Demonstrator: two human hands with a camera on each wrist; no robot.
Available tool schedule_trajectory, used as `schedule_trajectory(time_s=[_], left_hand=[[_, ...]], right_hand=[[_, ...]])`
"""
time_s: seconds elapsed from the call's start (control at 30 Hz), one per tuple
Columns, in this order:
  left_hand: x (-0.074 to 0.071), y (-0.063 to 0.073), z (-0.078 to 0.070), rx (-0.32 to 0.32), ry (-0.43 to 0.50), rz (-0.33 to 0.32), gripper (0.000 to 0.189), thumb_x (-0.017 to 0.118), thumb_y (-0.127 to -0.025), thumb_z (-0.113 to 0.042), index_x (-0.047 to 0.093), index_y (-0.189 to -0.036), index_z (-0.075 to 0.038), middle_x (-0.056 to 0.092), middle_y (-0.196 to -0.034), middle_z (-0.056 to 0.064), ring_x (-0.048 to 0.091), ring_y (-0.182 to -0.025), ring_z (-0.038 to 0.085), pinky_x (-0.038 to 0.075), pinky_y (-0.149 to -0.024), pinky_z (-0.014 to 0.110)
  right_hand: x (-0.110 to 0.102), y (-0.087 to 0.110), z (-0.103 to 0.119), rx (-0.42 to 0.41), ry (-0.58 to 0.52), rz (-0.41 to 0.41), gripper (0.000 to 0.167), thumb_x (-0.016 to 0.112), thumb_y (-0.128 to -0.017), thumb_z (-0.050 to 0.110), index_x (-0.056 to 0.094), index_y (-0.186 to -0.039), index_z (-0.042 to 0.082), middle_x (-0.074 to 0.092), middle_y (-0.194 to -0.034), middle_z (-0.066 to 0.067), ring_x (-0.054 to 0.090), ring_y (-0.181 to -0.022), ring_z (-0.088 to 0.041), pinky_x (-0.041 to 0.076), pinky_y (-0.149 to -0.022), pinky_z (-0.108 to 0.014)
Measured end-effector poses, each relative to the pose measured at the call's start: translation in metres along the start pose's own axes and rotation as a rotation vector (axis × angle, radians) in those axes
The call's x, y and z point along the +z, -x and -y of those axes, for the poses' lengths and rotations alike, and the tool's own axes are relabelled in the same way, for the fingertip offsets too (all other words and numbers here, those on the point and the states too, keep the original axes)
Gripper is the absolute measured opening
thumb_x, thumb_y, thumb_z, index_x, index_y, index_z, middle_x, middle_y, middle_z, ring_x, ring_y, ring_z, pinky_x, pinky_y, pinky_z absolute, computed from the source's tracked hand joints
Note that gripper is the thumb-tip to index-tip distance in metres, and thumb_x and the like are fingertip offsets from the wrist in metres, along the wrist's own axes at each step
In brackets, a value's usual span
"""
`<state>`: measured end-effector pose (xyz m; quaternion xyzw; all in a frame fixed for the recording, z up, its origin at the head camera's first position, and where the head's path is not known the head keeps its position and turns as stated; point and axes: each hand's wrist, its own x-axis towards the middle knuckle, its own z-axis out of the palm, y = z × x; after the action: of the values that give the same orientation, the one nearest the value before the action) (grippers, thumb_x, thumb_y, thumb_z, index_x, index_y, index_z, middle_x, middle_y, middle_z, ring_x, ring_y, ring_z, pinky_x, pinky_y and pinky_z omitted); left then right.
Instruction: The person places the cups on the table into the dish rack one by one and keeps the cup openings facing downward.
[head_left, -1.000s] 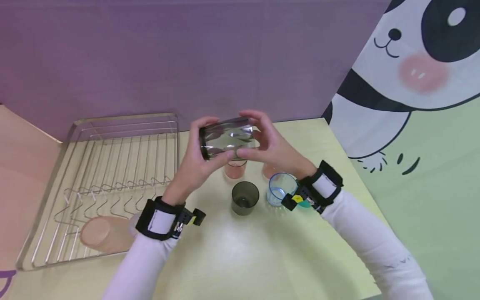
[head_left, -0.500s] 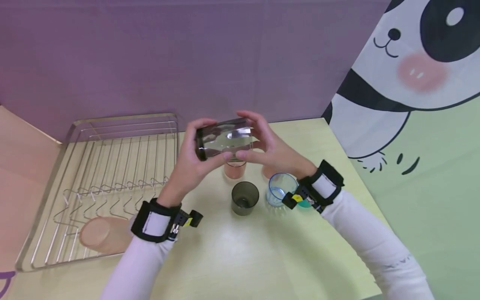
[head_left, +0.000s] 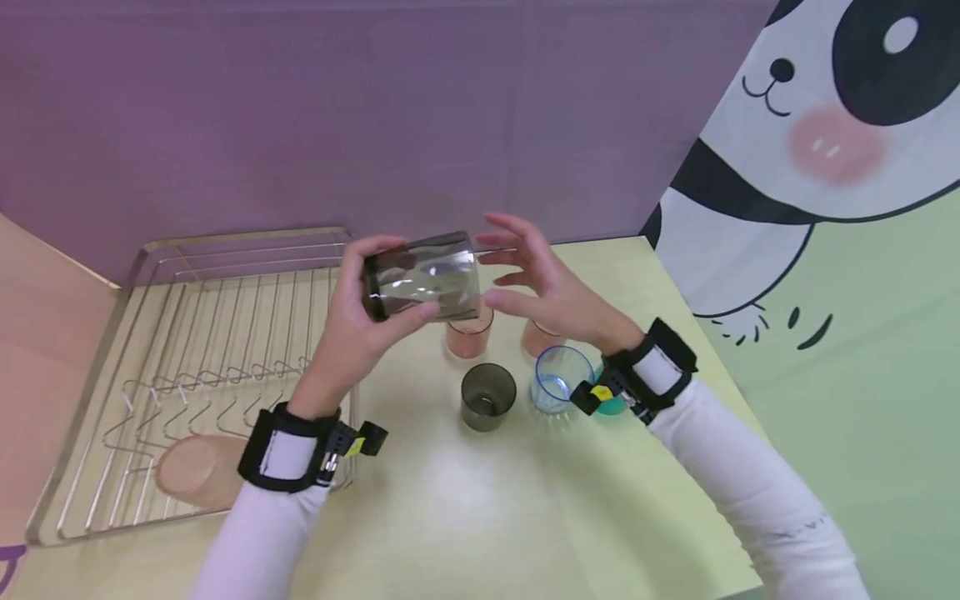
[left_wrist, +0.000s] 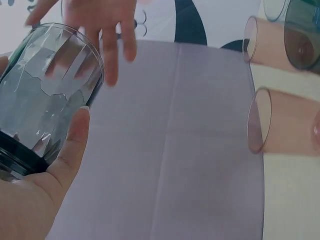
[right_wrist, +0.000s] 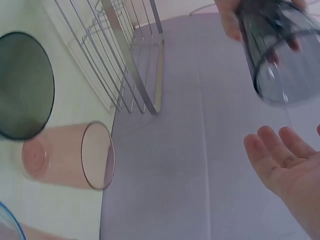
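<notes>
Your left hand (head_left: pixel 348 325) grips a grey glass (head_left: pixel 423 279) sideways above the worktop (head_left: pixel 450 517); your right hand (head_left: pixel 553 292) spreads its fingers just beside the rim. Marks on your right sleeve (head_left: pixel 795 525) are illegible. Your wrist straps (head_left: pixel 288 450) partly hide a green cup (head_left: pixel 612 407) and the rack's (head_left: pixel 247 237) pink cup (head_left: pixel 198 472).

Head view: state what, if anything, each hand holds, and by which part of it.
The left hand holds a smoky grey tumbler by its side, toward the dark base. The right hand, near the rim, holds nothing.
</notes>
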<state>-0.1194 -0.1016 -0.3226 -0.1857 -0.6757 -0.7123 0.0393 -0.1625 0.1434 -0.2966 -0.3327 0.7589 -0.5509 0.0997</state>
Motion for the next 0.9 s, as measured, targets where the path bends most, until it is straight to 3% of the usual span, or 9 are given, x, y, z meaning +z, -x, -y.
schedule_trajectory(time_s=[0.17, 0.37, 0.6, 0.9], left_hand=[[-0.017, 0.003, -0.004, -0.021, 0.003, -0.034, 0.071, 0.071, -0.081, 0.005, 0.039, -0.14, -0.017, 0.045, -0.131, 0.005, 0.053, -0.117, 0.025, 0.059, -0.086, 0.027], [-0.035, 0.006, -0.008, 0.011, -0.027, -0.067, 0.068, 0.072, -0.082, 0.004, 0.041, -0.14, -0.015, 0.044, -0.134, 0.004, 0.053, -0.117, 0.023, 0.058, -0.084, 0.024], [-0.058, 0.014, -0.017, 0.003, -0.027, -0.111, 0.069, 0.071, -0.084, 0.006, 0.04, -0.142, -0.014, 0.043, -0.139, 0.006, 0.053, -0.117, 0.024, 0.058, -0.085, 0.022], [-0.078, 0.03, -0.013, -0.038, -0.056, -0.14, 0.071, 0.07, -0.084, 0.007, 0.039, -0.143, -0.017, 0.043, -0.136, 0.003, 0.053, -0.114, 0.02, 0.057, -0.081, 0.019]], right_hand=[[-0.011, 0.002, -0.005, 0.005, 0.014, -0.057, 0.089, 0.068, -0.091, 0.045, 0.016, -0.155, 0.011, 0.036, -0.154, -0.015, 0.045, -0.136, -0.032, 0.043, -0.108, -0.051], [-0.021, 0.004, -0.009, 0.052, 0.008, -0.102, 0.077, 0.065, -0.095, 0.023, 0.017, -0.155, 0.014, 0.037, -0.153, -0.013, 0.045, -0.135, -0.03, 0.044, -0.109, -0.047], [-0.029, 0.007, -0.012, 0.087, 0.007, -0.12, 0.073, 0.063, -0.096, 0.024, 0.019, -0.155, 0.015, 0.035, -0.154, -0.014, 0.043, -0.136, -0.03, 0.047, -0.108, -0.039], [-0.041, 0.01, -0.022, 0.155, 0.005, -0.155, 0.067, 0.059, -0.098, 0.017, 0.023, -0.154, 0.015, 0.036, -0.153, -0.012, 0.043, -0.137, -0.031, 0.047, -0.106, -0.037]])
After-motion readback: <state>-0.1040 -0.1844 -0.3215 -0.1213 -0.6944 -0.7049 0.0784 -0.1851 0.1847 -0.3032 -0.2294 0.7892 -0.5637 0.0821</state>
